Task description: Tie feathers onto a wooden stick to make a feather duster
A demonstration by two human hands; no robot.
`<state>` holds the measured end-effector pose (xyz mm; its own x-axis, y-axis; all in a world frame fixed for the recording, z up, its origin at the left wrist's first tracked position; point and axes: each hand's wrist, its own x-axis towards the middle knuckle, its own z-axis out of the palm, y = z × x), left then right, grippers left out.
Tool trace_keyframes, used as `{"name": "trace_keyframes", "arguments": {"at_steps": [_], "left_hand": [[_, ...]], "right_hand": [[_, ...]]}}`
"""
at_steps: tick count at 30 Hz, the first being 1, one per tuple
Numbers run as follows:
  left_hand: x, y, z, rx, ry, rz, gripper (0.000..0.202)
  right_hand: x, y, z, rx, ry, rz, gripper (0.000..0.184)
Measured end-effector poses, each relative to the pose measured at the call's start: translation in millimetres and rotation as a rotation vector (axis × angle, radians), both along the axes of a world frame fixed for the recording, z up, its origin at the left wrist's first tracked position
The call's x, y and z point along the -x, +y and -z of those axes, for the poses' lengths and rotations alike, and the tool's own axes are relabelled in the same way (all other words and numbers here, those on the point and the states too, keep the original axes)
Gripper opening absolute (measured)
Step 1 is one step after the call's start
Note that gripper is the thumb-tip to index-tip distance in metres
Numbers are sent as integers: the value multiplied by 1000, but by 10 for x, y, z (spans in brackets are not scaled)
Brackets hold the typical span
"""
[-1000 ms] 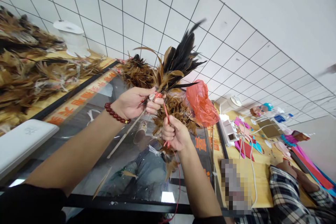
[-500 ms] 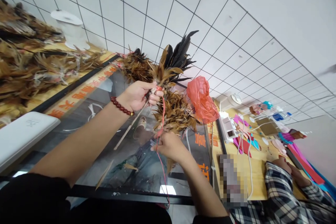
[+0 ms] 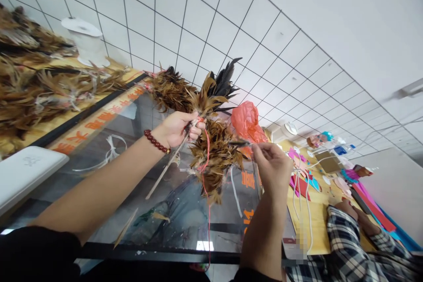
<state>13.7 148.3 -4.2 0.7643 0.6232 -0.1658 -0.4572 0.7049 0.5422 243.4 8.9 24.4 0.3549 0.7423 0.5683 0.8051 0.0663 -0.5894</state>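
Note:
My left hand (image 3: 180, 128), with a dark red bead bracelet on the wrist, is closed round the top of a thin wooden stick (image 3: 163, 172) where brown and black feathers (image 3: 214, 92) are bound with red string (image 3: 207, 163). The string hangs loose below the binding. My right hand (image 3: 272, 165) is off to the right, its fingertips pinched on a feather at the edge of a loose pile of brown feathers (image 3: 216, 152). A red plastic bag (image 3: 246, 121) lies just behind that pile.
A glass-topped table (image 3: 109, 141) lies under my arms. Feather bundles (image 3: 36, 92) and a white spool (image 3: 86, 42) sit at the left, a white flat box (image 3: 26, 174) nearer. At right, another person's plaid sleeve (image 3: 353, 240) rests on a wooden table with coloured craft pieces.
My right hand let go of the red string below the binding and moved up and right to pinch a feather from the pile. The left hand kept its hold.

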Motion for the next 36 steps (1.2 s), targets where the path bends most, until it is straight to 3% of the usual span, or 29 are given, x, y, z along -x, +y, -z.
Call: {"name": "trace_keyframes", "arguments": {"at_steps": [3, 6, 8, 11, 13, 19, 23, 29, 34, 36], "left_hand": [[-95, -36, 72, -4, 37, -52, 23], [-213, -116, 116, -27, 114, -133, 26], [-286, -176, 125, -52, 146, -264, 25], [-355, -240, 119, -96, 135, -479, 14], [-367, -252, 110, -113, 129, -524, 11], [-329, -232, 55, -105, 78, -358, 35], [-301, -267, 21, -184, 128, -244, 32], [-309, -329, 57, -304, 224, -272, 23], [-347, -317, 110, -372, 285, -325, 18], [-353, -310, 126, -408, 300, -346, 20]], "right_hand": [[292, 101, 11, -475, -313, 104, 4], [665, 320, 229, -673, -615, -43, 11], [843, 466, 395, -653, -689, -140, 13], [968, 595, 551, -568, -694, -162, 8], [980, 619, 577, -530, -654, -147, 5], [896, 624, 564, -488, -594, -154, 9], [849, 618, 604, -471, -641, -194, 11], [831, 569, 665, -197, -617, -269, 23], [792, 509, 677, -220, -602, -304, 23], [774, 481, 662, -247, -481, -319, 18]]}}
